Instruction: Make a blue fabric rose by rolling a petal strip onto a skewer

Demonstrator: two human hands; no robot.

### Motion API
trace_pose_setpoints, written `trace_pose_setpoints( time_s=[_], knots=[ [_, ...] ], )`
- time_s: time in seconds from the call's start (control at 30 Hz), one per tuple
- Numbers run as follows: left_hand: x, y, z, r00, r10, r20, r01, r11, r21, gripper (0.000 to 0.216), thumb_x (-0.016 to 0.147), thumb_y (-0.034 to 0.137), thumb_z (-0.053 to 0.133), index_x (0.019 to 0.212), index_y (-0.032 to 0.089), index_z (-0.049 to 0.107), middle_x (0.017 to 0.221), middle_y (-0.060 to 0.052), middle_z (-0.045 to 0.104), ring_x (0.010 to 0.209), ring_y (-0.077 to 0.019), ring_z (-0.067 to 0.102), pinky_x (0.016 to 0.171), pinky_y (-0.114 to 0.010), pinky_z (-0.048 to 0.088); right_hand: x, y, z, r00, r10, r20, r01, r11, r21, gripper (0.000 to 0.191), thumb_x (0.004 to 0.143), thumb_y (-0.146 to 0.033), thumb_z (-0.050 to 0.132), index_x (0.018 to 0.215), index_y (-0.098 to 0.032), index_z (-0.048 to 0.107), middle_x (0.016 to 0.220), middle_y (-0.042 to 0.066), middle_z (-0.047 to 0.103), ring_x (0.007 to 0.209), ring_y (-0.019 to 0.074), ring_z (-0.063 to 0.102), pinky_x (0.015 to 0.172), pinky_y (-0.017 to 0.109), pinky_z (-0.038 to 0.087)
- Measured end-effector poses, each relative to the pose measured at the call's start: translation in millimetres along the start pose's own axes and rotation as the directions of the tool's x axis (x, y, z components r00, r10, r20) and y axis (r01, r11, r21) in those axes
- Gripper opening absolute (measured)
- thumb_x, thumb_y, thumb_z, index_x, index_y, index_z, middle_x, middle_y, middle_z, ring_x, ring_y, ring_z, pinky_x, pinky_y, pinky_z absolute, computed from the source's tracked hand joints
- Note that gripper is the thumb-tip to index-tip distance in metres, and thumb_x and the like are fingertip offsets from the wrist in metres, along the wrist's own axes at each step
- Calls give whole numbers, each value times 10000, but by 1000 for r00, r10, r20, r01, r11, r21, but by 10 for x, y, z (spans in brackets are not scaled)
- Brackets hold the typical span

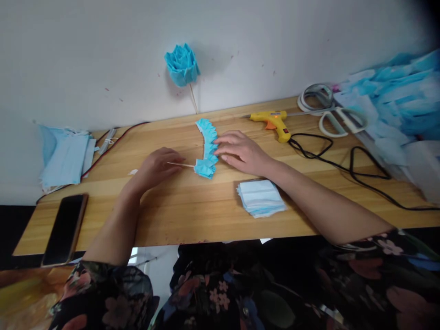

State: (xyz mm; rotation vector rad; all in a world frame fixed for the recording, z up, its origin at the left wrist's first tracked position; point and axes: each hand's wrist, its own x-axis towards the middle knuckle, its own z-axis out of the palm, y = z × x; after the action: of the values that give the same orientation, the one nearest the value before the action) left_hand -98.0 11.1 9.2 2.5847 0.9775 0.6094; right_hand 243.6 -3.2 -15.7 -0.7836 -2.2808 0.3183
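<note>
A pleated strip of light-blue fabric (pixel 209 140) lies on the table and curves toward me. Its near end is gathered into a small bunch (pixel 205 168) at the tip of a thin wooden stick (pixel 187 165). That stick points left into my left hand (pixel 160 166), whose curled fingers and thumb close around it. Over the strip's right edge rest the fingertips of my right hand (pixel 242 152), spread apart and gripping nothing. Just below my right wrist sits a stack of square white and blue fabric pieces (pixel 261 198).
Against the wall stands a finished blue fabric flower (pixel 183 66) on a stick. A yellow glue gun (pixel 271 120) with a black cord, and white-handled scissors (pixel 338 123), lie to the right. Blue fabric scraps (pixel 405 96) fill a container. Face masks (pixel 65 153) and a phone (pixel 65 229) are left.
</note>
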Motion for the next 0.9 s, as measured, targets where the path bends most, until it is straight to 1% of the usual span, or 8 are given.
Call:
trace_pose_setpoints(
  time_s=[0.1,0.2,0.37,0.47,0.6,0.73,0.9],
  knots=[
    [1,-2,3,1000,9,-5,-9,1000,5,213,985,393,675,1044,221,788,1021,-88,784,921,-220,715,818,-349,566,-18,22,22,1000,-9,18,9,999,-30,249,1018,-268,572,1167,-275,771,1428,90,675,1371,308,547,1130,589,432],
    [2,3,3,1000,1,-4,-1,1000,4,225,990,399,666,1044,215,785,1022,-94,783,926,-220,711,820,-349,562,-28,28,38,999,-9,51,12,998,-61,268,1020,-276,576,1200,-274,775,1457,96,655,1407,325,520,1144,603,424],
    [5,15,-6,1000,-21,12,21,1000,-13,225,981,410,684,1030,217,786,1030,-97,781,937,-228,708,829,-356,561,-28,10,51,994,18,110,-7,996,-93,309,1027,-303,578,1263,-252,771,1494,130,626,1433,351,491,1167,611,412],
    [9,15,0,1000,-26,11,26,999,-23,234,980,429,684,1017,221,785,1020,-95,778,934,-230,703,831,-363,560,-27,6,49,988,47,148,-30,993,-116,311,1034,-325,575,1262,-261,777,1504,125,618,1438,355,488,1169,613,413],
    [13,26,16,999,-50,18,51,999,-13,255,983,451,675,1006,216,771,1001,-94,770,919,-228,690,822,-363,550,-22,2,39,984,65,163,-45,991,-123,315,1045,-338,564,1255,-256,783,1505,135,620,1427,362,499,1154,618,426],
    [19,54,41,999,-35,-2,35,999,-12,227,992,414,667,984,205,757,976,-88,761,901,-223,680,804,-350,531,-17,-12,30,982,80,171,-60,991,-120,313,1039,-331,577,1260,-255,785,1499,140,627,1420,373,507,1149,617,426],
    [32,69,91,1000,-1,-29,1,1000,-18,199,1004,359,655,927,202,750,956,-83,758,880,-208,673,792,-338,511,-19,-13,31,977,90,192,-62,987,-152,328,1058,-349,545,1267,-249,777,1516,136,615,1419,353,514,1155,591,422]
  ],
)
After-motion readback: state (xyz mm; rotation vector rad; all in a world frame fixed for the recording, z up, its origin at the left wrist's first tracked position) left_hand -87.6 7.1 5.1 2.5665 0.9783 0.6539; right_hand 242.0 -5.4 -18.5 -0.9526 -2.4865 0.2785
